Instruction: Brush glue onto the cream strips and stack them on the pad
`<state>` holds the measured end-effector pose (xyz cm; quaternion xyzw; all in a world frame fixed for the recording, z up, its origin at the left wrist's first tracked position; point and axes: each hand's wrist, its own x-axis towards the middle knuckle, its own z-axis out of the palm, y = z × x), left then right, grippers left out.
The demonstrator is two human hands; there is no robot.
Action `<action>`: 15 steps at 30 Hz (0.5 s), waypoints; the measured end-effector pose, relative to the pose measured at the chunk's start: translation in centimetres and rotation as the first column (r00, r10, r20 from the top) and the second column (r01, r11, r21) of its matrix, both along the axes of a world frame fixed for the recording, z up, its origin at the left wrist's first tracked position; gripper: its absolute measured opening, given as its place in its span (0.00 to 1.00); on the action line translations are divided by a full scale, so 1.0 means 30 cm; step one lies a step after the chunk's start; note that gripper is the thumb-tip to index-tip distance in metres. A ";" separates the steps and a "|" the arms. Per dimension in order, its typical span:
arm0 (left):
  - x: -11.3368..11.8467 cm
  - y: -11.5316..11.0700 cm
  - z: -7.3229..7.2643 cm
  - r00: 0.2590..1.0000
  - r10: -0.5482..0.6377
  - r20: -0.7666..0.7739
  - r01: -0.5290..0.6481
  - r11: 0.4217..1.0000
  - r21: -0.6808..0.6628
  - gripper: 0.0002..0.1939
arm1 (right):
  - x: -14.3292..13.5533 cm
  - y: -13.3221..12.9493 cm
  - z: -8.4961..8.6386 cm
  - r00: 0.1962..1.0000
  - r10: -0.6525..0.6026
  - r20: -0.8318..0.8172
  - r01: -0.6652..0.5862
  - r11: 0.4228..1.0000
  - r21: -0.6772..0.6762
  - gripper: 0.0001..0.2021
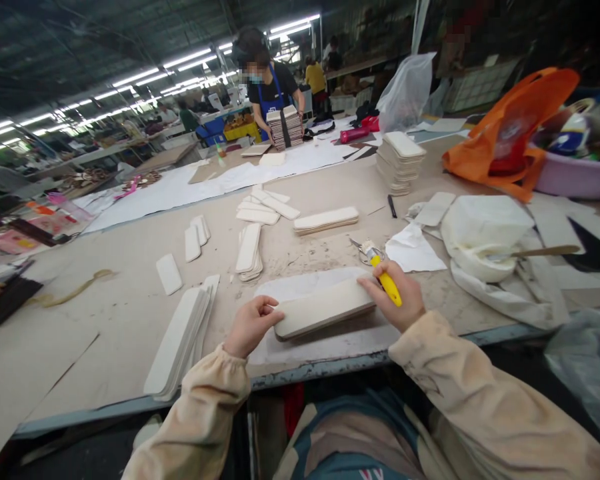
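A stack of long cream-coloured strips with rounded corners (325,308) lies before me on white paper (280,348). My left hand (253,323) pinches the stack's left end between thumb and fingers. At its right end, the fingertips of my right hand (400,293) touch the upper edge. That same hand grips a yellow-handled brush (390,285), its head pointing away from me. Just beyond the brush lies a pair of scissors (361,249), partly hidden. How many strips my left fingers grip is not clear.
Long strips (177,340) are fanned at the left. Shorter cream pieces (250,248) and a low pile (326,220) lie beyond. To the right are a cloth-wrapped container (485,233), a taller stack (400,163) and an orange bag (510,133). A co-worker (275,93) holds a bundle across the table.
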<state>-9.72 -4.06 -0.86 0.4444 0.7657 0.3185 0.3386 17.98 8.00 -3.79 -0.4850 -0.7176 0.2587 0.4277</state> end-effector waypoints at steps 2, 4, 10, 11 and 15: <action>-0.011 0.026 -0.018 0.997 -0.005 -0.073 0.003 1.000 -0.024 0.20 | -0.017 0.025 -0.021 0.999 0.009 0.037 -0.009 1.000 0.002 0.14; -0.017 0.038 -0.035 0.992 -0.010 -0.122 0.005 0.999 -0.043 0.19 | -0.025 0.038 -0.043 0.998 0.022 0.061 -0.022 1.000 0.000 0.14; -0.018 0.038 -0.060 0.968 -0.046 -0.247 0.021 0.994 -0.105 0.15 | -0.020 0.051 -0.092 0.989 0.053 0.136 -0.052 0.999 -0.011 0.14; -0.017 0.038 -0.061 0.964 -0.051 -0.260 0.023 0.994 -0.111 0.15 | -0.019 0.053 -0.097 0.986 0.056 0.155 -0.056 0.998 -0.002 0.13; -0.012 0.038 -0.062 0.952 -0.068 -0.298 0.032 0.992 -0.123 0.14 | -0.019 0.059 -0.112 0.968 0.054 0.245 -0.060 0.998 0.018 0.13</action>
